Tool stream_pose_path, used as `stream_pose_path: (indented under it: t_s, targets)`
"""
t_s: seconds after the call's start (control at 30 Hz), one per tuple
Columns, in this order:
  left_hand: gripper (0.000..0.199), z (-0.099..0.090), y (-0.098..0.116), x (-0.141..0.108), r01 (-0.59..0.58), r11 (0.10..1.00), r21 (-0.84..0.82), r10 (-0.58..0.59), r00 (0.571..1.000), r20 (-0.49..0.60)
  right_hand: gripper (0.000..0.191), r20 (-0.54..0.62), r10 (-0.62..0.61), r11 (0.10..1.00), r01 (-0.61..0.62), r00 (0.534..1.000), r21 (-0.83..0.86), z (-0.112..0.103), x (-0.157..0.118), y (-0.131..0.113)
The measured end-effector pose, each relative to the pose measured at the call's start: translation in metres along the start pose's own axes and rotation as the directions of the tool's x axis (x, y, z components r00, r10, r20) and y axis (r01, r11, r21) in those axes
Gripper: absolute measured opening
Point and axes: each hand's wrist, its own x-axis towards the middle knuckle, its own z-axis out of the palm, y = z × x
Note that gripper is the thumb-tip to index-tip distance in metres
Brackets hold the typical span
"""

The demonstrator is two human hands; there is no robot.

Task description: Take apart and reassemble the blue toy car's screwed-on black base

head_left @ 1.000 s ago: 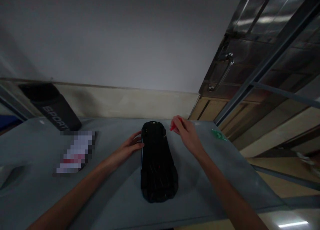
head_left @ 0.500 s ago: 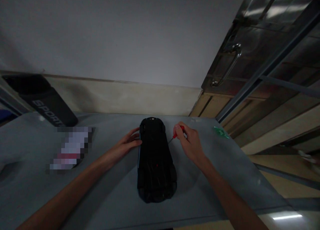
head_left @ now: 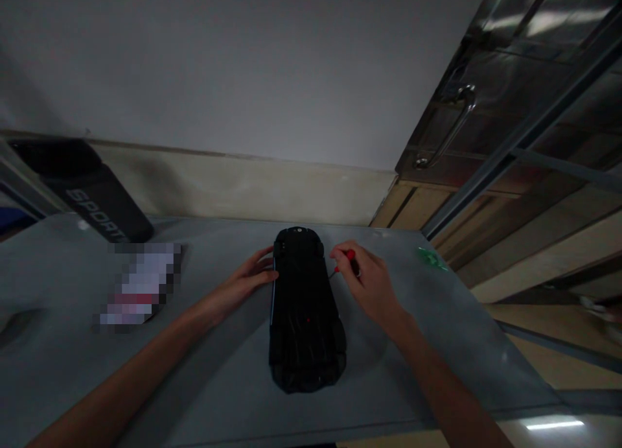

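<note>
A black toy car (head_left: 306, 305) lies underside up on the grey table (head_left: 218, 377), its long side running away from me. My left hand (head_left: 250, 279) rests against the car's left side, fingers apart, holding nothing. On the right, my right hand (head_left: 364, 276) is closed around a small screwdriver with a red handle (head_left: 350, 255). The screwdriver's thin shaft points down and left toward the car's right side; whether its tip touches the car I cannot tell.
A dark bottle marked SPORT (head_left: 104, 198) and a blurred-out flat object (head_left: 143, 282) are at the left. A green plastic packet (head_left: 431, 258) lies near the table's right edge. The wall stands behind; a metal door handle (head_left: 449, 133) is at right.
My right hand has turned slightly around the screwdriver, and its fingers have shifted on the red handle. The car and my left hand keep their places, with a slight shift of the view.
</note>
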Motion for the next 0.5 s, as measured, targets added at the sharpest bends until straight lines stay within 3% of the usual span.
stream_pose_path:
  t_s: [0.4,0.5]
  targets:
    - [0.074,-0.0023,-0.0030,0.0004,-0.039,0.999,-0.009,0.039,0.999,0.005,0.021,-0.047,0.001,0.998,-0.004,0.999,-0.068,0.0041,-0.0040,0.0022]
    - [0.076,-0.0058,-0.0084,0.0026,-0.040,0.999,-0.003,0.040,0.999,0.017,0.022,-0.064,-0.046,0.993,0.038,0.997,-0.116,0.0028,-0.0045,0.0013]
